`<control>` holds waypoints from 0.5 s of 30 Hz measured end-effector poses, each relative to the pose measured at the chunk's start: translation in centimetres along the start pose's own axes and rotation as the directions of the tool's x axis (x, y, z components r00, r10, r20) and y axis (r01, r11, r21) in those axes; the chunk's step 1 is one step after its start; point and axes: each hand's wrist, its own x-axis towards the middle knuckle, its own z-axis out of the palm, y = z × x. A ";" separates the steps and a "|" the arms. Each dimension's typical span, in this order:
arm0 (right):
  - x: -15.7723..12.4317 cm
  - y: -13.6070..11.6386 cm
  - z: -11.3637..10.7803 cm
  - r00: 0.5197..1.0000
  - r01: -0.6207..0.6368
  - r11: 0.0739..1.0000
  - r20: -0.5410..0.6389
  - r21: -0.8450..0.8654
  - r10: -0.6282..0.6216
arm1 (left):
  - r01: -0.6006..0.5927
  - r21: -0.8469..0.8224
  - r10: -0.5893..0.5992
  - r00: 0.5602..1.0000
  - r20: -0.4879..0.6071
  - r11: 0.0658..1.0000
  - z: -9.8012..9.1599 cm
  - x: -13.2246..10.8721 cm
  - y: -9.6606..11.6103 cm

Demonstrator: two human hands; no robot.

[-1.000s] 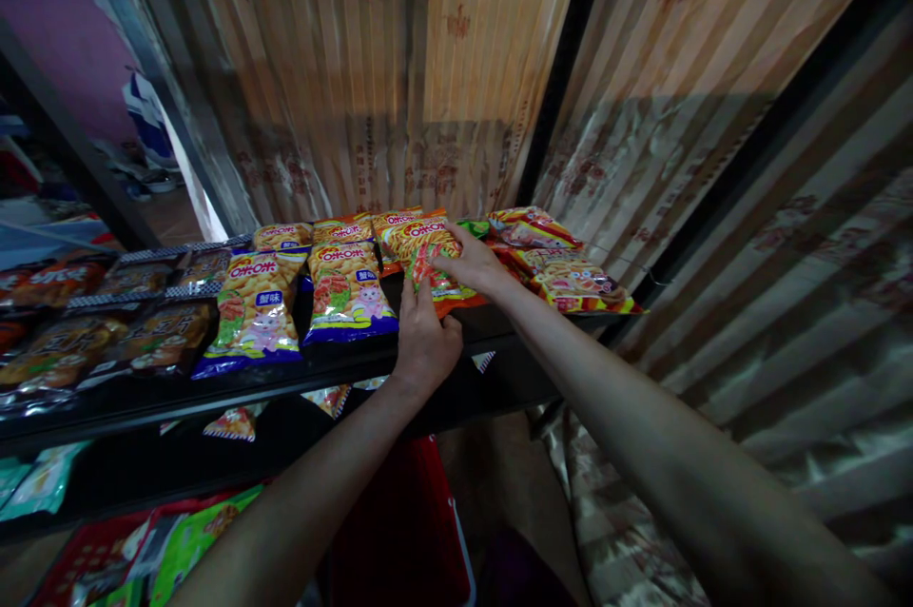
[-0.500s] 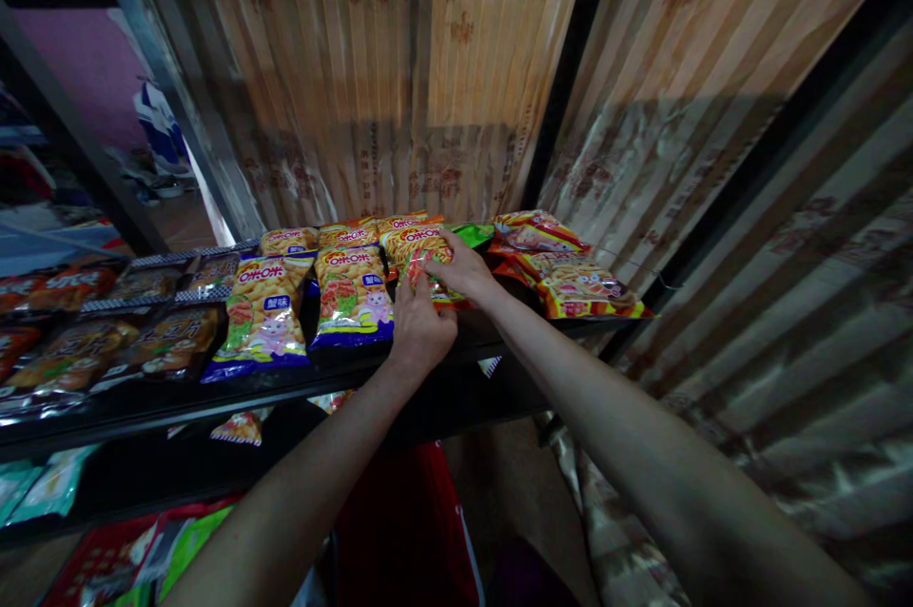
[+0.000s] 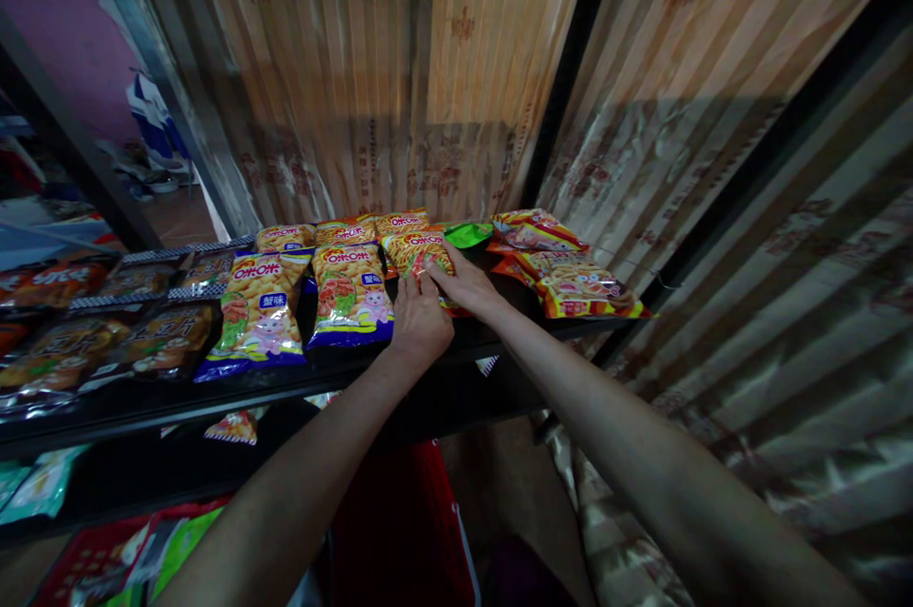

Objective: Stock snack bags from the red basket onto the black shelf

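A yellow snack bag (image 3: 416, 251) with red lettering lies on the black shelf, its lower part covered by my hands. My left hand (image 3: 422, 320) rests on its front with the fingers stretched out and close together. From the right, my right hand (image 3: 467, 285) touches the bag's right side, fingers extended and apart. Just left is a matching snack bag (image 3: 351, 293) with a blue bottom edge, and beyond it another blue-edged snack bag (image 3: 258, 307). Behind them more bags of this kind (image 3: 346, 230) stand in a row.
Yellow-and-red snack packets (image 3: 571, 282) lie at the shelf's right end, near a green packet (image 3: 469, 234). Brown packets (image 3: 169, 339) fill the left side. Below are a red container (image 3: 453, 502) and a lower shelf with packets. Striped curtains (image 3: 442, 93) hang behind and right.
My right hand has shifted slightly down and its fingers are nearer to my left hand's fingertips. More of the bag's top and the green packet shows. The view has moved slightly.
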 end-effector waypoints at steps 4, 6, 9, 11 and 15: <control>0.3 1.5 0.5 0.999 -0.018 0.988 -0.025 0.153 0.022 | 0.083 -0.083 -0.086 0.996 -0.033 0.993 -0.6 1.1 0.1; 0.8 2.4 0.7 0.997 -0.069 0.968 -0.019 0.240 0.076 | 0.174 -0.196 -0.183 0.983 -0.029 0.965 -0.9 2.0 0.2; 1.5 3.3 0.8 0.994 -0.113 0.950 0.025 0.290 0.111 | 0.246 -0.247 -0.262 0.964 -0.036 0.937 -1.1 3.3 0.2; 1.7 3.5 0.9 0.995 -0.103 0.955 0.030 0.277 0.099 | 0.210 -0.158 -0.222 0.973 -0.061 0.965 -1.0 3.6 0.1; 1.2 3.3 0.9 0.994 0.109 0.984 -0.036 0.140 -0.105 | 0.086 0.008 -0.086 0.996 0.027 0.996 -0.3 3.5 -0.3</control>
